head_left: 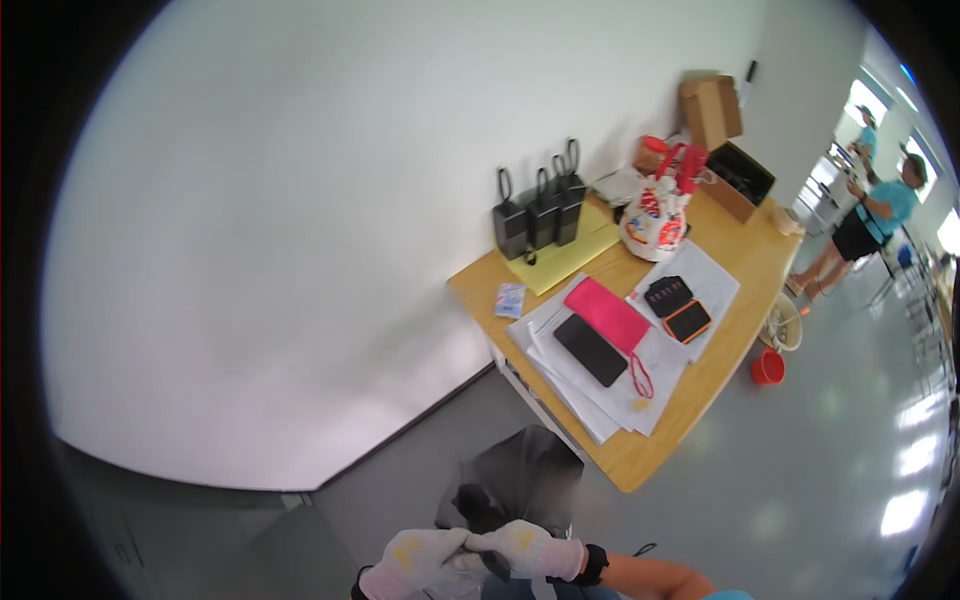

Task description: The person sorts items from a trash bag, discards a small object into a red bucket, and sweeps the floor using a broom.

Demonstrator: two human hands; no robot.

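At the bottom of the view, my left hand (422,562) and my right hand (530,548) come together in white gloves with dark bands at the wrists. Pinched between them is the gathered edge of a thin black plastic bag (528,472). The bag spreads out beyond my fingers, above the floor and beside the table's near corner. Its folds partly hide my fingertips, and I cannot make out whether anything is inside.
Ahead right stands a wooden table (605,455) with papers, a black phone (591,350), a pink pouch (608,314), several black devices with loops, a white bag (655,222) and an open cardboard box (735,205). A red bucket (768,367) sits on the floor; people stand farther right.
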